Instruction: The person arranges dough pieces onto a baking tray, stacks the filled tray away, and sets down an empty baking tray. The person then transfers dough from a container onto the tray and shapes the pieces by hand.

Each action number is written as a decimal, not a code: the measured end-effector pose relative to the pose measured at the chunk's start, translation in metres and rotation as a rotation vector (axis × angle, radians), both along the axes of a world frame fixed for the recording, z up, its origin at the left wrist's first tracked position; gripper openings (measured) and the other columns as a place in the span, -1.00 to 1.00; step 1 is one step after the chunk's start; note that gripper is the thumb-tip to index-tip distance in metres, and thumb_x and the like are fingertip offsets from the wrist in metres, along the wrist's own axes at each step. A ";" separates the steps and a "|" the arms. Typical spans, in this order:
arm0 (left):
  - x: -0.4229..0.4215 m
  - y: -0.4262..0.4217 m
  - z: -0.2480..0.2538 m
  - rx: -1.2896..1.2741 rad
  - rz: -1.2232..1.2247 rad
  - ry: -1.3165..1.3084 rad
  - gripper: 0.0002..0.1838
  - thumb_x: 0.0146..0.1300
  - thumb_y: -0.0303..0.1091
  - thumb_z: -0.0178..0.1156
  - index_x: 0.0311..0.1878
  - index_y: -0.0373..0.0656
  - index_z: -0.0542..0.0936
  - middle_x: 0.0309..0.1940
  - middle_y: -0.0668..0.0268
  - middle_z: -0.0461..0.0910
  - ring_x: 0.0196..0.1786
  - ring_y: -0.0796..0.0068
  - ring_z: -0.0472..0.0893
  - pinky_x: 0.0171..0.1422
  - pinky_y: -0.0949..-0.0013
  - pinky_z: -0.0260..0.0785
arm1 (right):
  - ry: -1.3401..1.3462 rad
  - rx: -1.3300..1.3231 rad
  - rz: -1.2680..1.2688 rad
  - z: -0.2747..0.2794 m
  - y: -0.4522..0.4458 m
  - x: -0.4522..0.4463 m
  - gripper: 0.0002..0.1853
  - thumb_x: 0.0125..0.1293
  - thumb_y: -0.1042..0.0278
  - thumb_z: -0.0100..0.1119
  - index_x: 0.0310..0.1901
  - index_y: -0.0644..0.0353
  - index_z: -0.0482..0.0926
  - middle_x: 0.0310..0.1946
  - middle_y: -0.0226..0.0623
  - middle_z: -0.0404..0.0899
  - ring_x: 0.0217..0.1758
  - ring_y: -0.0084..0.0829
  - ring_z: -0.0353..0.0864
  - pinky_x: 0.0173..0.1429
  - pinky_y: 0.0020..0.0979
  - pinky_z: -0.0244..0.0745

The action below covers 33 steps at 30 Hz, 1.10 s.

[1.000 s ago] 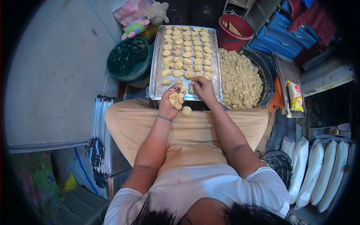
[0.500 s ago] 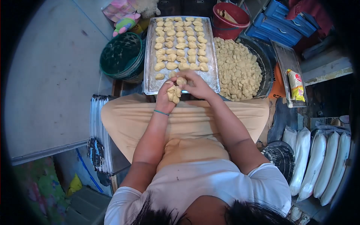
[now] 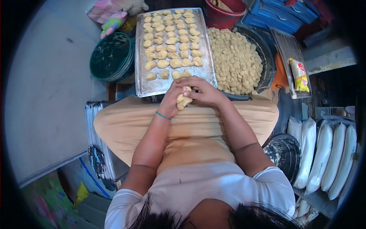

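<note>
Right hand (image 3: 202, 91) now meets the left hand (image 3: 170, 100), having left its earlier position over the near edge of the tray (image 3: 154, 88). Left hand: curled around one soft, folded dough clump (image 3: 183, 101), just before the tray. Right hand: fingers partly bent; its hold cannot be told. Beyond: one flat metal tray carries rounded dough pieces (image 3: 162, 64) in five columns. Alongside: one round tub (image 3: 268, 68) contains heaped lumps (image 3: 236, 61), uncountable. Farther: one red bucket (image 3: 221, 20).
</note>
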<state>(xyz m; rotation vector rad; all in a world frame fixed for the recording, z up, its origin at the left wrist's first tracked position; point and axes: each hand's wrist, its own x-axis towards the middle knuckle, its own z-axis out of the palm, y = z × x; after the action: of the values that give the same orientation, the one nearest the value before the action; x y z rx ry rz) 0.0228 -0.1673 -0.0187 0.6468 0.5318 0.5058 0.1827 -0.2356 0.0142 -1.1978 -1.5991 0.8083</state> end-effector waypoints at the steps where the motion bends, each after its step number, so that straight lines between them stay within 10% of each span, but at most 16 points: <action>1: 0.002 -0.001 0.005 -0.025 -0.053 0.007 -0.58 0.28 -0.40 0.13 0.20 -0.12 0.36 -0.12 0.17 0.58 -0.13 0.42 0.63 -0.29 0.38 0.53 | 0.187 -0.161 -0.053 -0.003 -0.002 0.006 -0.72 0.23 0.41 0.36 -0.04 0.22 0.60 -0.08 -0.32 0.60 0.04 -0.39 0.56 0.19 -0.31 0.44; 3: 0.003 -0.002 0.014 -0.072 -0.148 0.018 -0.57 0.30 -0.39 0.16 0.21 -0.11 0.35 -0.16 0.18 0.60 -0.22 0.45 0.65 -0.38 0.43 0.50 | 0.561 -0.477 -0.149 -0.007 -0.006 0.021 -0.72 0.22 0.49 0.37 -0.03 0.26 0.58 -0.06 -0.31 0.59 -0.03 -0.47 0.60 0.12 -0.40 0.51; 4: 0.004 0.000 0.009 -0.065 -0.145 0.013 -0.56 0.31 -0.39 0.17 0.23 -0.11 0.35 -0.18 0.19 0.61 -0.26 0.46 0.65 -0.40 0.44 0.50 | 0.705 -0.160 -0.235 -0.019 -0.001 0.022 -0.72 0.19 0.54 0.40 -0.07 0.26 0.58 -0.19 -0.37 0.64 -0.15 -0.60 0.60 -0.03 -0.54 0.51; 14: 0.030 -0.003 -0.005 0.209 -0.055 0.225 -0.65 0.34 -0.41 0.22 0.15 -0.23 0.46 -0.18 0.22 0.64 -0.31 0.50 0.63 -0.25 0.48 0.52 | 0.750 -0.200 -0.560 -0.060 0.006 0.041 -0.74 0.16 0.61 0.26 -0.09 0.24 0.57 -0.18 -0.29 0.61 -0.09 -0.51 0.59 -0.01 -0.47 0.51; 20: 0.031 -0.005 -0.031 0.726 -0.162 0.434 -0.74 0.29 -0.52 0.21 0.05 -0.29 0.57 -0.19 0.26 0.62 -0.20 0.61 0.57 -0.09 0.47 0.48 | -0.294 0.078 -0.644 -0.040 0.000 0.030 -0.75 0.08 0.55 0.26 -0.15 0.21 0.59 -0.04 -0.13 0.57 -0.04 -0.09 0.58 0.06 -0.23 0.51; 29: 0.039 0.003 0.006 1.471 -0.022 0.584 -0.59 0.20 -0.55 0.09 0.16 -0.28 0.55 0.14 -0.02 0.55 0.13 0.01 0.57 0.23 0.19 0.44 | -0.355 -0.023 -0.438 -0.046 -0.013 0.035 -0.78 0.02 0.51 0.33 -0.29 0.19 0.49 0.12 -0.07 0.55 0.08 -0.10 0.53 0.17 -0.19 0.44; 33: 0.043 0.001 0.001 1.457 -0.119 0.682 -0.58 0.21 -0.55 0.04 0.17 -0.28 0.55 0.27 -0.02 0.47 0.24 0.03 0.51 0.31 0.18 0.41 | 0.331 0.023 -0.445 -0.064 -0.026 0.051 -0.83 0.10 0.50 0.28 -0.30 0.20 0.47 0.08 -0.08 0.59 0.07 -0.18 0.56 0.17 -0.22 0.44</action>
<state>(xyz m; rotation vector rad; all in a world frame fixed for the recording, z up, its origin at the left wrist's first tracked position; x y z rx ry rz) 0.0654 -0.1660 -0.0173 2.2826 0.7046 0.5009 0.2332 -0.2615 -0.0494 -1.2652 -1.0204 0.6533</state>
